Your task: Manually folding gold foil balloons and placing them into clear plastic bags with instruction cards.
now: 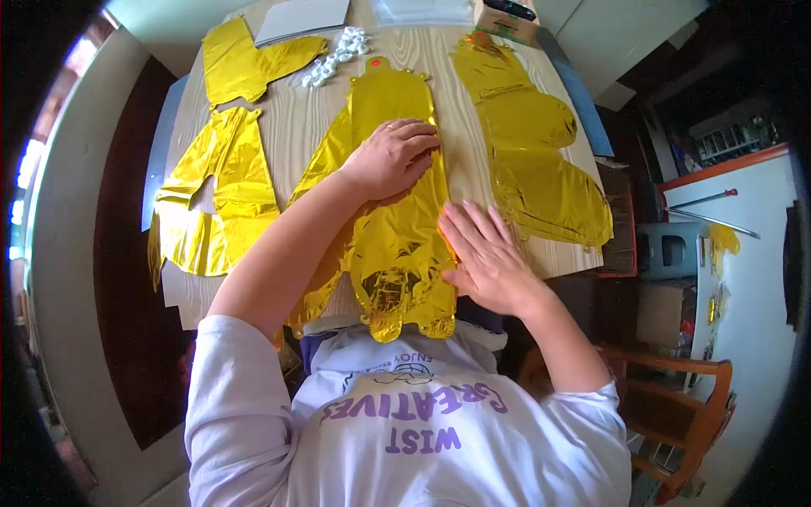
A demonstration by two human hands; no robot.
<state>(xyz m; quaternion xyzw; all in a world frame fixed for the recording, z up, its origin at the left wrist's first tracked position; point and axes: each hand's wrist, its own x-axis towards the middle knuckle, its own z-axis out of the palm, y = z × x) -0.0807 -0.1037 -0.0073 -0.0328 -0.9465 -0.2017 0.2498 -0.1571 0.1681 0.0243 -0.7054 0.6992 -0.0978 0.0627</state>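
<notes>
A flat, uninflated gold foil balloon (pixel 393 97) lies lengthwise in front of me, with a red dot on its far tab. Its near end, creased and ending in rounded lobes, hangs toward my shirt. My left hand (pixel 395 159) rests on its upper middle, fingers slightly bent and reaching the right edge; the thumb is hidden. Beside that same edge, lower down, my right hand (pixel 486 253) lies flat with fingers stretched out, its fingertips close to the foil. Neither hand visibly lifts anything.
More flat gold foil balloons lie around: a triangular one (pixel 232 160) and an angled one (pixel 232 63) at left, a double-bulged one (pixel 528 160) at right. White small pieces (pixel 338 57), a white sheet (pixel 302 19) and a cardboard box (pixel 505 24) sit at the wooden table's (pixel 460 110) far side. A wooden chair (pixel 676 414) stands right.
</notes>
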